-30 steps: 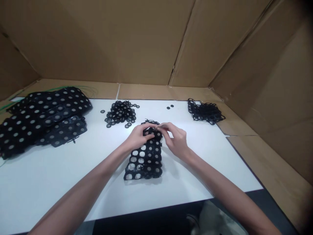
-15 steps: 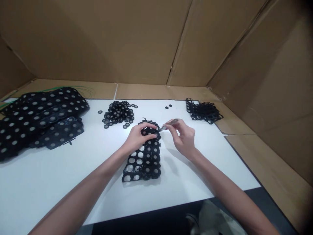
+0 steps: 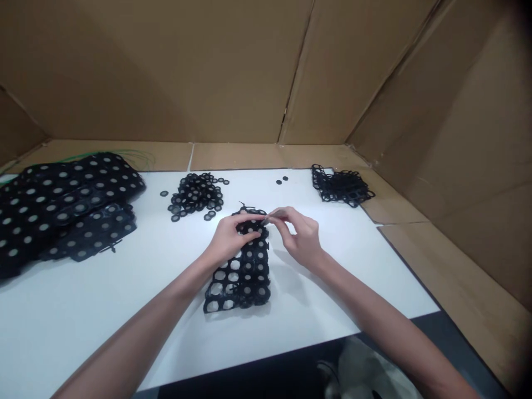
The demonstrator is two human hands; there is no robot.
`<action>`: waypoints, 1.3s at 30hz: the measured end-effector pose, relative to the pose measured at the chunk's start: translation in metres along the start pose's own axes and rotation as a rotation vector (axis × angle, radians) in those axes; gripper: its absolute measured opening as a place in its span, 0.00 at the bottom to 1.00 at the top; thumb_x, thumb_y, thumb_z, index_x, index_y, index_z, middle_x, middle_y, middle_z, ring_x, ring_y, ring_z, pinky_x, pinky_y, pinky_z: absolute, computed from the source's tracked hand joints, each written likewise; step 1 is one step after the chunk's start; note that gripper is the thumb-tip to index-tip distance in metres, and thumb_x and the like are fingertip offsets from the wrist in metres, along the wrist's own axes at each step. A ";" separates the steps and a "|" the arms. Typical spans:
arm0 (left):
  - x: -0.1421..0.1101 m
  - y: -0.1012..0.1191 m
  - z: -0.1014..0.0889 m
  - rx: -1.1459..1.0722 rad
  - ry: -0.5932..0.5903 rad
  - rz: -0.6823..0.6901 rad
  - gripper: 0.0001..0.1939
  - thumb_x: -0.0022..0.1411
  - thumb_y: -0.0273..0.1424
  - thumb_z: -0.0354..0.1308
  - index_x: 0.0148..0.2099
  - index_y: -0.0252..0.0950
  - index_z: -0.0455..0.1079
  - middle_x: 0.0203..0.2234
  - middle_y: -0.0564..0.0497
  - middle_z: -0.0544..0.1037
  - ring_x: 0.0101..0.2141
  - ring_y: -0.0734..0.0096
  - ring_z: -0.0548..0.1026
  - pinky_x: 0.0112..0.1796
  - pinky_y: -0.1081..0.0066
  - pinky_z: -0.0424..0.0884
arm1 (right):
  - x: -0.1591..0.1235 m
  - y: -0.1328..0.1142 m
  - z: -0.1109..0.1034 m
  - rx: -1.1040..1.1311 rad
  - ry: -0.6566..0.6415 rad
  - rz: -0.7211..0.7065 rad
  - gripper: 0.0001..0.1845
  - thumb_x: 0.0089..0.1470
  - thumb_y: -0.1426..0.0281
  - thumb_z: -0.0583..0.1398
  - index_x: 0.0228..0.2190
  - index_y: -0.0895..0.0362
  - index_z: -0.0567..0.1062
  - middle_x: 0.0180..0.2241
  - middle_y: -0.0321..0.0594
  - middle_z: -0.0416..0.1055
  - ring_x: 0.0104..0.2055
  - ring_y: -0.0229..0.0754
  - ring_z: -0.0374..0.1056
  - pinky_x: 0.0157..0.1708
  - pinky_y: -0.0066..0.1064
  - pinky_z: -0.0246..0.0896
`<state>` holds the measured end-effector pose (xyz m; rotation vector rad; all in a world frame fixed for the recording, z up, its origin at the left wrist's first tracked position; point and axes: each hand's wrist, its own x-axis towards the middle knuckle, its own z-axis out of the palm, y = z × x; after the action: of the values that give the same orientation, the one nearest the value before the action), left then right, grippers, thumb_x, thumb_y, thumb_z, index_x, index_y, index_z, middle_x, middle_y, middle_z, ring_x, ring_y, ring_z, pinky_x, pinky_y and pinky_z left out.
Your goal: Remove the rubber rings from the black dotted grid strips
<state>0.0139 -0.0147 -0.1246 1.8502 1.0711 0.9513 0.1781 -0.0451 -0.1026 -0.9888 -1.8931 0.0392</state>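
A black mesh sheet of joined rings lies on the white table in front of me. Its right columns are filled with black discs that have pale centres, while holes in its lower left show white. My left hand grips the far part of this sheet, thumb and forefinger on top; its other fingers are hidden. At the sheet's far right edge, my right hand pinches a slim grey metal tool whose tip points left toward the left fingertips. Whether that tip touches the sheet I cannot tell.
Loose black ring-like discs form a pile behind my left hand. Two small dark discs lie farther back. Black open mesh is heaped at back right, and large dotted black sheets at left. Cardboard walls surround the table.
My right hand has shifted left and closer to the left fingertips, bringing the metal tool in over the sheet's edge. The left hand keeps its grip. The whole view has shifted slightly.
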 end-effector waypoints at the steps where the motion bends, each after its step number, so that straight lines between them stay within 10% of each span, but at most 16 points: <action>1: 0.000 0.000 0.000 0.014 0.004 -0.006 0.16 0.47 0.30 0.59 0.42 0.41 0.72 0.35 0.53 0.77 0.37 0.67 0.72 0.43 0.66 0.64 | 0.000 -0.001 0.000 -0.024 -0.014 -0.039 0.05 0.52 0.77 0.53 0.31 0.58 0.67 0.28 0.39 0.71 0.29 0.34 0.68 0.29 0.25 0.66; 15: 0.002 -0.003 0.000 0.003 -0.007 -0.025 0.17 0.47 0.30 0.58 0.42 0.39 0.73 0.34 0.52 0.78 0.35 0.67 0.73 0.42 0.68 0.65 | 0.001 -0.002 0.003 -0.066 -0.138 -0.173 0.08 0.54 0.78 0.49 0.32 0.59 0.67 0.28 0.40 0.71 0.30 0.35 0.67 0.29 0.27 0.67; 25: 0.002 -0.004 -0.002 0.024 0.025 -0.062 0.21 0.45 0.35 0.61 0.46 0.42 0.71 0.31 0.52 0.75 0.32 0.69 0.70 0.39 0.67 0.65 | -0.003 -0.001 -0.008 0.113 0.179 0.081 0.07 0.52 0.78 0.53 0.33 0.57 0.66 0.30 0.38 0.70 0.32 0.36 0.69 0.33 0.29 0.68; 39: -0.001 -0.001 -0.006 0.002 -0.003 -0.025 0.22 0.46 0.30 0.59 0.47 0.41 0.69 0.40 0.51 0.75 0.42 0.65 0.70 0.47 0.64 0.61 | -0.005 0.001 -0.004 0.125 0.083 0.055 0.08 0.52 0.79 0.53 0.34 0.57 0.66 0.30 0.38 0.70 0.33 0.35 0.69 0.34 0.29 0.68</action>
<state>0.0081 -0.0137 -0.1227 1.8347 1.0912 0.9326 0.1830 -0.0492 -0.1041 -0.9435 -1.7655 0.1452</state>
